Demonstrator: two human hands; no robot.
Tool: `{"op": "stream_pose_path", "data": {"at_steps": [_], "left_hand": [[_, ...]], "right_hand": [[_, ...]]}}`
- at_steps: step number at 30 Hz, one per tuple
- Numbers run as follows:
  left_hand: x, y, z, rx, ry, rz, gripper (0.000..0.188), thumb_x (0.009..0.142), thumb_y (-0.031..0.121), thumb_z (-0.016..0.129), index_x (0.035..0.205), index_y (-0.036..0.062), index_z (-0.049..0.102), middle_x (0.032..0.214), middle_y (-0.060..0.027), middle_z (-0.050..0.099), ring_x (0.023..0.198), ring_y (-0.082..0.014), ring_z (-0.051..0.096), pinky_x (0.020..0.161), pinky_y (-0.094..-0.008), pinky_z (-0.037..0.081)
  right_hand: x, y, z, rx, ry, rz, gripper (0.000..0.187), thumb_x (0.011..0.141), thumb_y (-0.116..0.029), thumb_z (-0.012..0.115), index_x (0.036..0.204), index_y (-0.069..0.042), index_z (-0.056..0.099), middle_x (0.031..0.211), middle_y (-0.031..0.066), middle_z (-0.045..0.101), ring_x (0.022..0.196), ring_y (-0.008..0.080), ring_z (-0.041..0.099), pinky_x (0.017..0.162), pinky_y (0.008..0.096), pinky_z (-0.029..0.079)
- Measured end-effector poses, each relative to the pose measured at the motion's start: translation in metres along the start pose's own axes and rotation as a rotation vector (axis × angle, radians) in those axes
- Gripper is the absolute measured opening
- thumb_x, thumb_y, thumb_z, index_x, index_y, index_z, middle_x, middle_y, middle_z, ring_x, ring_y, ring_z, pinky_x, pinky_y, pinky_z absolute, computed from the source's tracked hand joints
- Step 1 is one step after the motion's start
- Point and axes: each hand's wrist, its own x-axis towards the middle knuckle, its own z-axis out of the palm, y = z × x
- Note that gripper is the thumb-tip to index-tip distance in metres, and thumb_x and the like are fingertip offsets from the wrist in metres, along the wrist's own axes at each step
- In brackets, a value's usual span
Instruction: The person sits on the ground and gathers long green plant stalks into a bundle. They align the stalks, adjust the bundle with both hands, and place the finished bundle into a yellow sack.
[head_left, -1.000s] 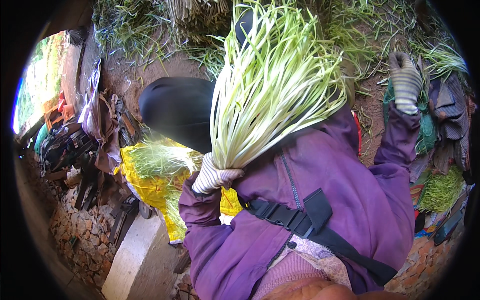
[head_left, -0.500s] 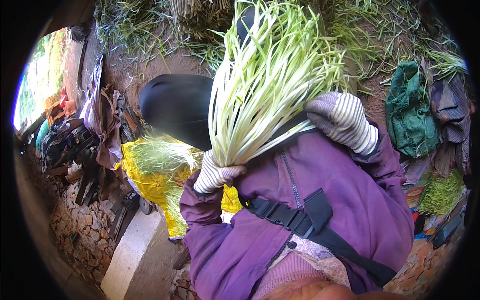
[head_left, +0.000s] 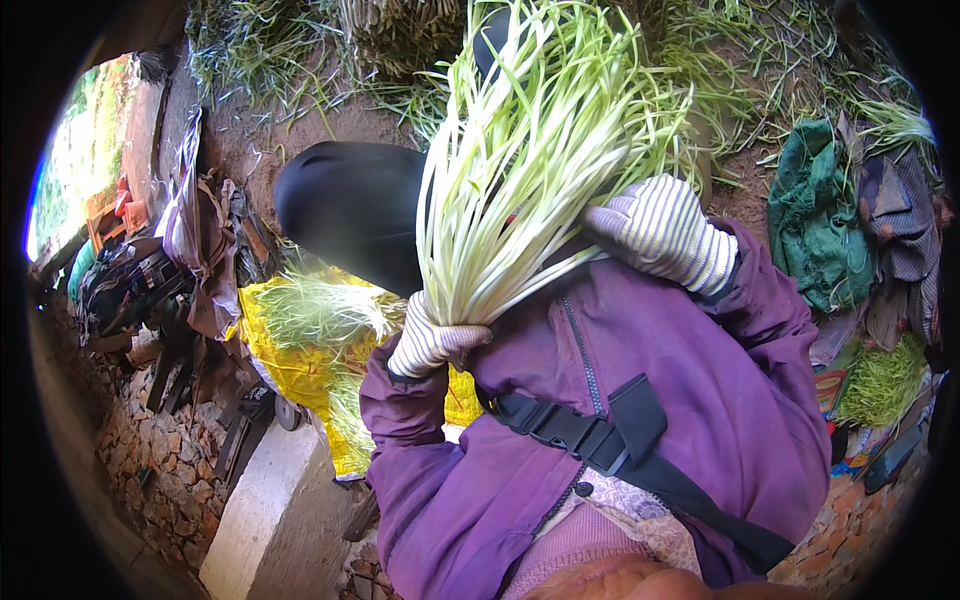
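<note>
My left hand (head_left: 432,337), in a striped glove, is closed around the gathered white ends of a bundle of long pale-green shoots (head_left: 530,180). The shoots fan upward and away from it over my dark-clothed legs. At the bundle's right side, my right hand (head_left: 662,228), in a matching glove with a grey palm, is bent in with its fingers curled. Its fingertips are tucked against the lower shoots and partly hidden, so what they grip cannot be made out. A small red spot shows among the stalks near the middle.
Left of my lap, more pale shoots (head_left: 330,305) lie on a yellow sack (head_left: 300,350). Beside it are a concrete block (head_left: 275,510) and dark cloths and bags. Loose greens (head_left: 260,60) litter the far ground. On the right are a green sack (head_left: 820,220) and another pile of shoots (head_left: 885,385).
My right hand has moved left and slightly up, in against the bundle's side. The left hand keeps its hold on the stalk ends and has hardly moved.
</note>
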Motion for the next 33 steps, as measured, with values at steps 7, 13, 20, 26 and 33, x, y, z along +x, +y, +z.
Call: {"op": "stream_pose_path", "data": {"at_steps": [7, 13, 20, 26, 33], "left_hand": [[0.005, -0.006, -0.002, -0.026, -0.031, 0.014, 0.041, 0.065, -0.001, 0.076, 0.105, -0.0043, 0.068, 0.072, -0.0098, 0.068, 0.045, -0.0127, 0.057, 0.04, -0.0234, 0.043], [0.005, -0.003, -0.002, -0.058, -0.047, 0.004, 0.044, 0.064, -0.002, 0.077, 0.107, -0.0034, 0.068, 0.078, -0.0086, 0.07, 0.053, -0.0119, 0.06, 0.045, -0.0232, 0.045], [0.009, -0.007, 0.004, -0.057, -0.042, 0.115, 0.045, 0.064, -0.001, 0.077, 0.109, -0.0027, 0.068, 0.083, -0.0071, 0.071, 0.061, -0.011, 0.062, 0.05, -0.0228, 0.047], [0.009, -0.011, 0.0, -0.028, -0.039, 0.099, 0.043, 0.065, 0.0, 0.078, 0.107, -0.0035, 0.069, 0.082, -0.0071, 0.071, 0.059, -0.0105, 0.062, 0.049, -0.0224, 0.047], [0.009, -0.009, -0.003, 0.031, -0.054, 0.021, 0.041, 0.066, 0.0, 0.079, 0.106, -0.003, 0.069, 0.082, -0.0066, 0.071, 0.059, -0.0103, 0.061, 0.051, -0.0223, 0.048]], "right_hand": [[-0.013, 0.005, 0.008, -0.053, 0.182, -0.156, 0.03, 0.077, -0.016, 0.062, 0.105, -0.008, 0.065, 0.059, 0.0028, 0.054, 0.05, 0.022, 0.057, 0.041, 0.0381, 0.042], [-0.013, 0.003, 0.006, 0.07, 0.304, -0.136, 0.027, 0.073, -0.013, 0.07, 0.099, -0.009, 0.066, 0.057, 0.0032, 0.054, 0.048, 0.0236, 0.057, 0.04, 0.0382, 0.041], [-0.011, -0.001, 0.004, 0.292, 0.275, 0.077, 0.012, 0.075, -0.012, 0.075, 0.084, -0.01, 0.068, 0.056, 0.0069, 0.055, 0.049, 0.0293, 0.057, 0.045, 0.0397, 0.044], [-0.023, 0.001, -0.001, 0.567, 0.518, 0.303, 0.009, 0.08, -0.003, 0.076, 0.087, -0.004, 0.069, 0.066, 0.0048, 0.064, 0.057, 0.0159, 0.063, 0.055, 0.0284, 0.05], [-0.058, 0.026, -0.014, 0.737, 0.779, 0.533, 0.016, 0.086, 0.0, 0.073, 0.101, 0.001, 0.07, 0.083, 0.0017, 0.068, 0.068, 0.0081, 0.06, 0.062, 0.022, 0.049]]}}
